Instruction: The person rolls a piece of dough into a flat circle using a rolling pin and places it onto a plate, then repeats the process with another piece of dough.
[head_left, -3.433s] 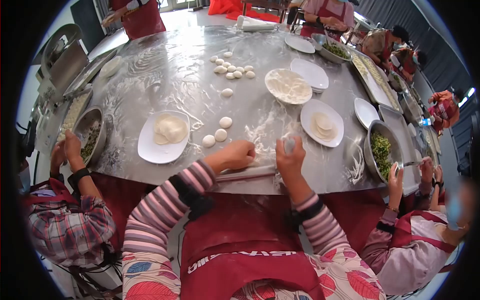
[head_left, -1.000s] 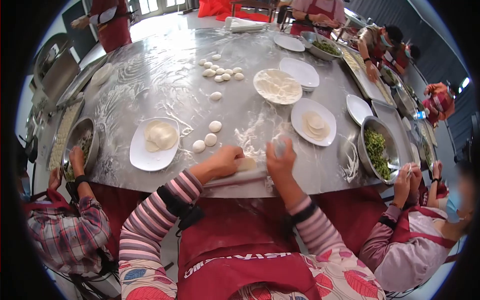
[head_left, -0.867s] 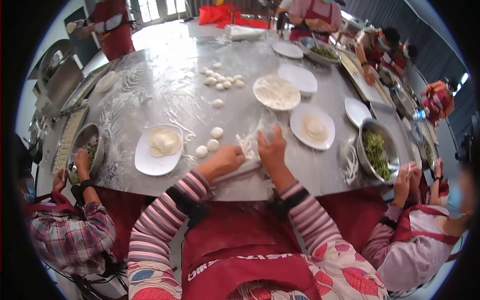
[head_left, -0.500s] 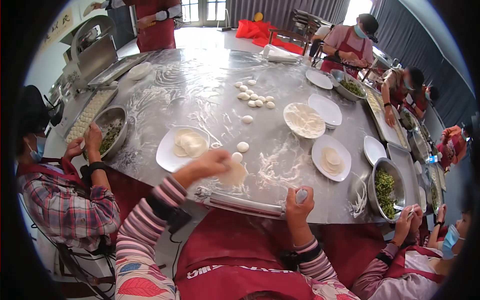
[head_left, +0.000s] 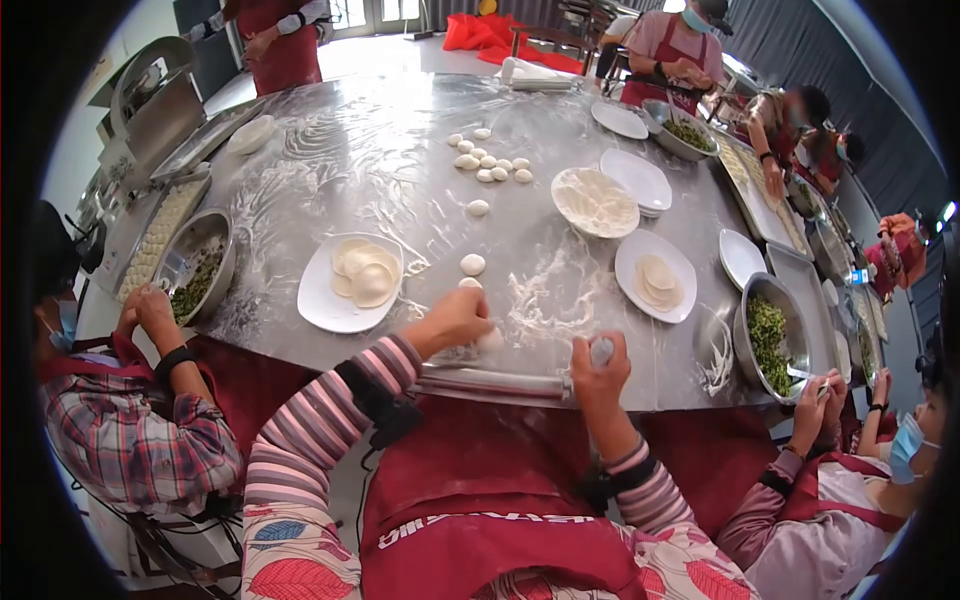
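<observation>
My left hand [head_left: 455, 322] is closed, fingertips pinched at the edge of a piece of dough [head_left: 488, 339] low over the floured steel table. Much of that piece is hidden by the hand. My right hand [head_left: 601, 375] grips the right end of a metal rolling pin [head_left: 492, 383], which lies along the table's near edge. Just beyond my left hand sit two dough balls, the farther one [head_left: 472, 264] in full view and the nearer partly covered. To the left, a white plate [head_left: 325, 309] carries several round dough wrappers [head_left: 371, 286].
A second plate of wrappers [head_left: 657, 283] and a bowl of flour [head_left: 595, 203] stand to the right. More dough balls [head_left: 485, 162] lie mid-table. Bowls of green filling [head_left: 767, 340] flank me on both sides, with co-workers' hands [head_left: 815, 400] close by.
The view has tilted, shifting the scene upward. My left hand has come in closer to the rolling pin, and the dough at it now shows less. My right hand keeps hold of the pin.
</observation>
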